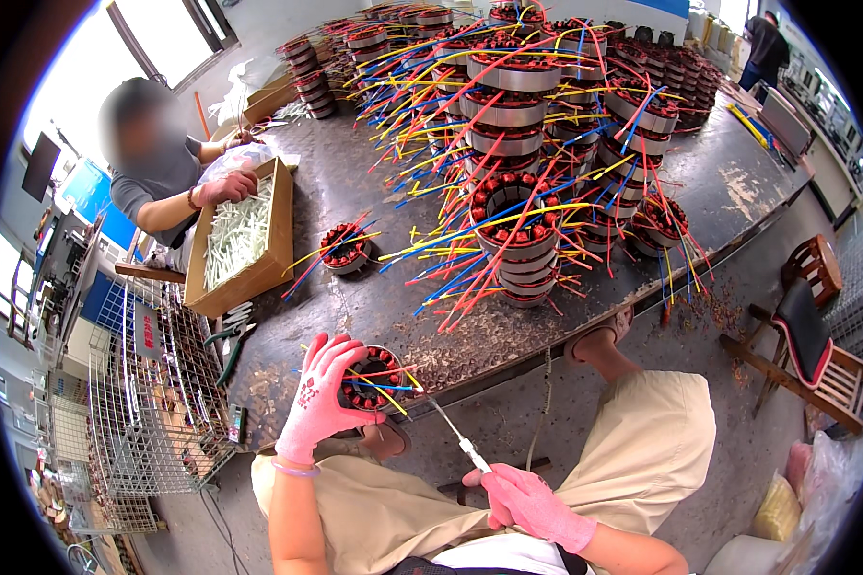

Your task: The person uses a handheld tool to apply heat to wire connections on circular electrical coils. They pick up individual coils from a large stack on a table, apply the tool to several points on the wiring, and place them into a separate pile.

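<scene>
My left hand (321, 395), in a pink glove, grips the side of a motor stator (399, 385) at the table's near edge. This is a metal ring with red windings and short yellow, blue and red wires. My right hand (535, 505), also gloved in pink, is closed around a slim tool (467, 446) with a white handle and a thin metal shaft. The shaft points up and left, its tip close to the stator's wires; whether it touches them I cannot tell. Another stator (344, 250) lies on its own farther back on the table.
Tall stacks of wired stators (514, 115) crowd the dark table (288, 359). Across from me a person reaches a gloved hand (226, 188) into a cardboard box (276, 230) of white sleeves. Pliers (232, 353) lie at the left edge, beside a wire cage (129, 412). A wooden chair (815, 374) stands at right.
</scene>
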`<state>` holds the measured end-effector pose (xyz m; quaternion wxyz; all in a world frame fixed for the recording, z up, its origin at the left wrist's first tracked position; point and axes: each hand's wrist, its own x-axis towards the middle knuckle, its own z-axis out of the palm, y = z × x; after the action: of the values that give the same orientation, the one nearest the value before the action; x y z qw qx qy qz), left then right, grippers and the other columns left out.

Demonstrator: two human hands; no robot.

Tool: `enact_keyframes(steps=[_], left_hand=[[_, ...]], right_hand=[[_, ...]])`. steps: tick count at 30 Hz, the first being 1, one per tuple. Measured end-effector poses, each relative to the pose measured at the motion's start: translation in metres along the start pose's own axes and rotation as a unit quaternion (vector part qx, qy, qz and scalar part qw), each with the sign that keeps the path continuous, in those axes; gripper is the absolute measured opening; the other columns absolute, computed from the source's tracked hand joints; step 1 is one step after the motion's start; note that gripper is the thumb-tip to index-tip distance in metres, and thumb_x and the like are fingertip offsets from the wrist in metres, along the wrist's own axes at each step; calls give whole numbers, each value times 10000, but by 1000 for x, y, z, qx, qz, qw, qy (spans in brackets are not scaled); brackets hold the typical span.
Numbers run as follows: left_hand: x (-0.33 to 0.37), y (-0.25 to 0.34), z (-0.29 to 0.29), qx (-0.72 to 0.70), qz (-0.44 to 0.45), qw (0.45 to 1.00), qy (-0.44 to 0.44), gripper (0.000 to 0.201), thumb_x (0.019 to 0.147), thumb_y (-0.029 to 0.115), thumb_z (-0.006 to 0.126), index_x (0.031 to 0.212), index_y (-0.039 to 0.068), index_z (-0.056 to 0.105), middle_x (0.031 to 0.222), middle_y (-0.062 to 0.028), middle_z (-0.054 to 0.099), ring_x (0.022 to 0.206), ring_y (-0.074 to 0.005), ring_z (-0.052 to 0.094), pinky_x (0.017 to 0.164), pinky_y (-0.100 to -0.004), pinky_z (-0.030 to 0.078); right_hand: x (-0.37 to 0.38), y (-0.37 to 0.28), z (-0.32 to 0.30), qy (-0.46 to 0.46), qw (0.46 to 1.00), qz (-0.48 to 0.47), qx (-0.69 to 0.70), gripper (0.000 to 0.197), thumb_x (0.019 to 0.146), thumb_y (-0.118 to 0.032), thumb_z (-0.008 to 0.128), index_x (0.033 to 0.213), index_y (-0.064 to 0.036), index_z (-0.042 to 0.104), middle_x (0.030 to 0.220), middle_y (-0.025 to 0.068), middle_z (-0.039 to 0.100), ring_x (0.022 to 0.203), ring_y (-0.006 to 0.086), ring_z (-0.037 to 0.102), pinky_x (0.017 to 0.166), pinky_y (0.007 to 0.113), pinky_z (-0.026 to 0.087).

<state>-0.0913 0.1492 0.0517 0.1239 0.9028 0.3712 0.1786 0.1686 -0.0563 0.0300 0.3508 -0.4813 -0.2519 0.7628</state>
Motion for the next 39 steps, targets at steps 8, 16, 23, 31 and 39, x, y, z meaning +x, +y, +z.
enact_keyframes(steps=[8,16,23,31,39], left_hand=[[1,1,0,1,-3,1000,-4,869,512,393,913,1248,64,589,1270,-108,604,1306,-320,494,1195,-523,244],[1,1,1,-31,-6,1000,-2,852,503,352,919,1228,67,575,1250,-110,609,1274,-319,517,1193,-522,249],[-6,1,-2,-91,10,995,33,854,492,354,935,1207,65,571,1217,-115,617,1249,-304,540,1187,-520,251],[4,73,-73,-92,86,990,68,914,489,438,942,1244,83,568,1265,-104,615,1263,-301,545,1178,-558,250],[8,72,-95,-81,81,988,102,931,466,416,957,1240,82,561,1227,-96,625,1218,-299,569,1166,-560,264]], right_hand=[[0,1,-1,0,1000,6,1,370,1056,-254,427,1228,17,612,636,19,486,569,93,459,595,275,474],[-8,-2,-2,14,999,8,30,355,1052,-229,440,1242,24,601,627,0,465,566,87,458,594,272,473],[-51,-3,-22,60,995,-55,52,378,1059,-238,446,1258,64,557,609,-26,434,548,71,413,642,278,512],[-113,-27,-35,301,930,-208,37,344,1054,-356,447,824,-109,516,559,-37,344,493,104,357,551,292,421],[-124,-32,-60,341,899,-257,96,319,1043,-337,476,814,-116,497,575,-35,333,515,96,335,582,302,420]])
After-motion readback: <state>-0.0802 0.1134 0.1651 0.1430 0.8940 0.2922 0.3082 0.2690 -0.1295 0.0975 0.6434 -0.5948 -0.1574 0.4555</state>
